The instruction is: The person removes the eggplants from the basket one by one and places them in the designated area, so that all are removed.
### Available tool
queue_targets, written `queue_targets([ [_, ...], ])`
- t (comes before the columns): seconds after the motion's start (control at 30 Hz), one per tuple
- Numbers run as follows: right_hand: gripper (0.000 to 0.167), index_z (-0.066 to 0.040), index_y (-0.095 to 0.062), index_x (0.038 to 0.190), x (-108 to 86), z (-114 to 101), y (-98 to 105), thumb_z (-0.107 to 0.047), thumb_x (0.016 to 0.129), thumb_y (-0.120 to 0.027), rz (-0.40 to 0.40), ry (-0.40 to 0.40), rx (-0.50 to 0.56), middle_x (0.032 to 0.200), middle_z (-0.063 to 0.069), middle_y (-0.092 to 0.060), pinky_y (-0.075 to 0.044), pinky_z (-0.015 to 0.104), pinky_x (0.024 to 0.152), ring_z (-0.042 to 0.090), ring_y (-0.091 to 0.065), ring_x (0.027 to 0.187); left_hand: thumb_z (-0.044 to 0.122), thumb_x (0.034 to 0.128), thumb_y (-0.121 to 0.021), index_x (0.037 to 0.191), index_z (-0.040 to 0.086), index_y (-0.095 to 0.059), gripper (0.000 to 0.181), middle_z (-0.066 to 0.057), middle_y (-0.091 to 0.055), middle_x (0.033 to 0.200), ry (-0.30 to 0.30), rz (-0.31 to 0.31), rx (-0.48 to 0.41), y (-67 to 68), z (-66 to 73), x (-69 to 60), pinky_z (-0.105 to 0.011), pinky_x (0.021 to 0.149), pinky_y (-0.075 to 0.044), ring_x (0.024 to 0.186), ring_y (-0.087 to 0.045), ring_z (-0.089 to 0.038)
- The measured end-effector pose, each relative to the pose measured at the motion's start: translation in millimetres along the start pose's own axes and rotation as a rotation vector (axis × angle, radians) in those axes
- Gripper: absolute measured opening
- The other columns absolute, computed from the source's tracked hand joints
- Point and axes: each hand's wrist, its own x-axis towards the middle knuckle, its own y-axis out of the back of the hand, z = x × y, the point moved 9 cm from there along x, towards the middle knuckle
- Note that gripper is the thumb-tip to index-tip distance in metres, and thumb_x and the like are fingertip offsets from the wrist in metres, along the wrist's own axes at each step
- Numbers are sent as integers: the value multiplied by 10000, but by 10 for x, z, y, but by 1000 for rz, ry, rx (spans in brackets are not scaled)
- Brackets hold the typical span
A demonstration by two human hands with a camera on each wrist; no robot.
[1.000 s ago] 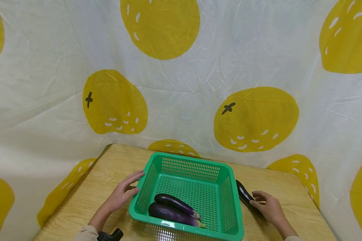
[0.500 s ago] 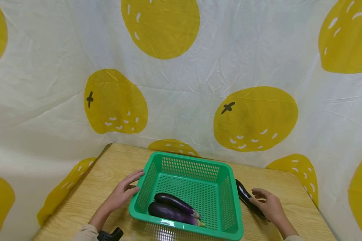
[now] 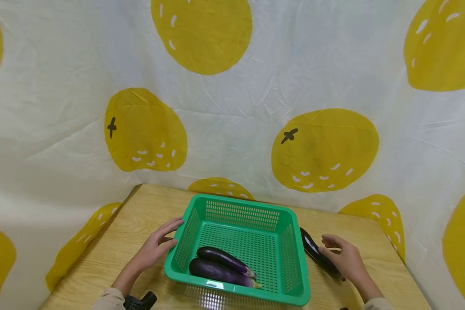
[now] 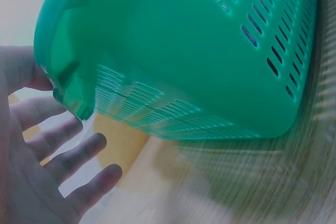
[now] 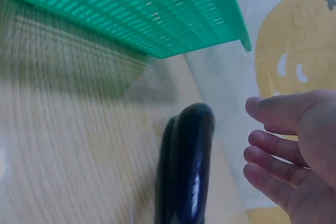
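Right hand [image 3: 345, 258] has shifted slightly forward; it looks released, with eggplant [image 3: 310, 245] just to its left; left hand [image 3: 155, 247] rests unclenched against basket [image 3: 279, 297]; step seems to be reaching, next move calls for closing around eggplant.

I can make out three eggplants [image 3: 221, 272]: two in my one basket [image 3: 304, 269], one outside. My right wrist view also has a dark strip [image 5: 165, 177] beside that outside one, can't tell if it's a fourth. One table [image 3: 151, 202], two hands (left hand [image 3: 156, 246], right hand [image 3: 345, 258]), two sleeves [image 3: 112, 298]. I get ten yellow prints [image 3: 145, 129] from my head view, several cut off.
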Motion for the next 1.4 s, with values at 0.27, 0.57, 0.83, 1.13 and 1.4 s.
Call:
queue_targets([
  [0.27,413,55,-661,1293,-24,-171,145,-155,950,-755,41,31,-13,1183,238,-735,-620,335,805,287,-713,985,68,1052,-555,1512,-34,-479,477,-377,-382,1554,-7,-18,-5,-17,8,43,-290,930,-565,1352,-515,-77],
  [0.57,387,19,-673,1299,-38,-355,293,-146,957,-745,62,56,4,1191,216,-738,-609,273,803,-9,-667,919,54,1050,-557,1509,-26,-489,471,-38,-424,1600,-52,-2,-12,-37,13,71,-280,927,-566,1325,-476,75],
  [0.83,389,-14,-679,1319,-65,-563,275,-226,994,-705,-7,49,100,1220,169,-740,-556,181,821,-118,-613,948,44,1048,-552,1513,-33,-481,476,-188,-433,1595,-40,3,-42,-63,-22,12,-265,925,-561,1315,-448,125],
  [1.13,351,3,-683,1304,-64,-741,274,-148,988,-703,13,93,114,1209,194,-738,-551,177,828,-92,-621,952,57,1053,-548,1519,-7,-484,475,-181,-434,1595,-20,5,-18,-27,-56,9,-264,932,-557,1322,-434,143],
  [1.4,352,-12,-685,1301,-27,-817,236,-184,994,-700,11,97,110,1205,176,-744,-557,191,844,29,-675,993,44,1047,-552,1513,-27,-484,476,328,-343,1530,-42,0,-9,39,-9,6,-259,915,-560,1310,-451,138],
])
